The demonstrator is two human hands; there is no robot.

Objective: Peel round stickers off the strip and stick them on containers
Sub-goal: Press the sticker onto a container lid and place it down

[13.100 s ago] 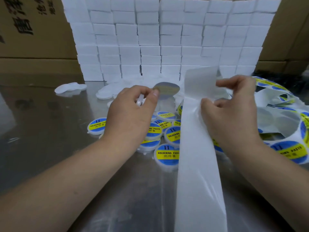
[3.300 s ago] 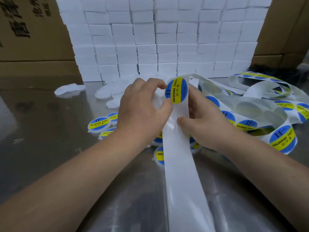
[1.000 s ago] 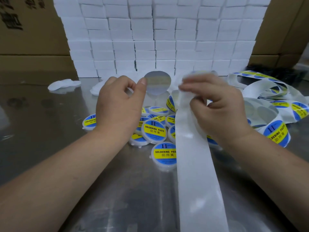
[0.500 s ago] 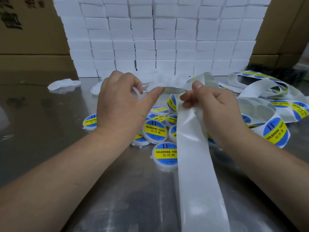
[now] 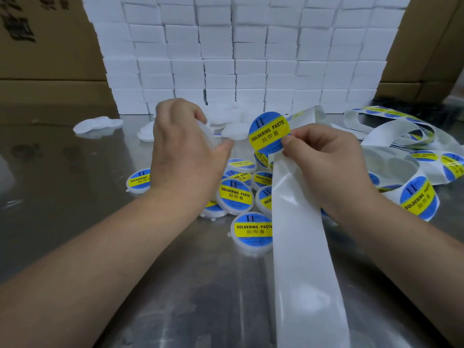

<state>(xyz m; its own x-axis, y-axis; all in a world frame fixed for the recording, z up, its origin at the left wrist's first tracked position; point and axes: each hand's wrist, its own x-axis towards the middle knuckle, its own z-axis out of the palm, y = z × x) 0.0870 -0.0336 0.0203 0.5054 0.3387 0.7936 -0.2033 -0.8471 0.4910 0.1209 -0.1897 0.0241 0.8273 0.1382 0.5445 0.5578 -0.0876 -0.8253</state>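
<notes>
Sticker: round blue-and-yellow paper sticker (image 5: 270, 133), aloft between the hands.
Right grip: right hand (image 5: 324, 162) pinches its edge, white backing strip (image 5: 298, 222) trailing below.
Left grip: left hand (image 5: 183, 151) curls round white round plastic container (image 5: 207, 135).
Risk: sticker may fold on itself or land off-centre if the container tilts.

Ahead of me a wall of small white boxes (image 5: 248, 54) stands stacked on the shiny metal table (image 5: 62, 197) — brown cardboard cartons (image 5: 50, 46) behind it on either side.
</notes>
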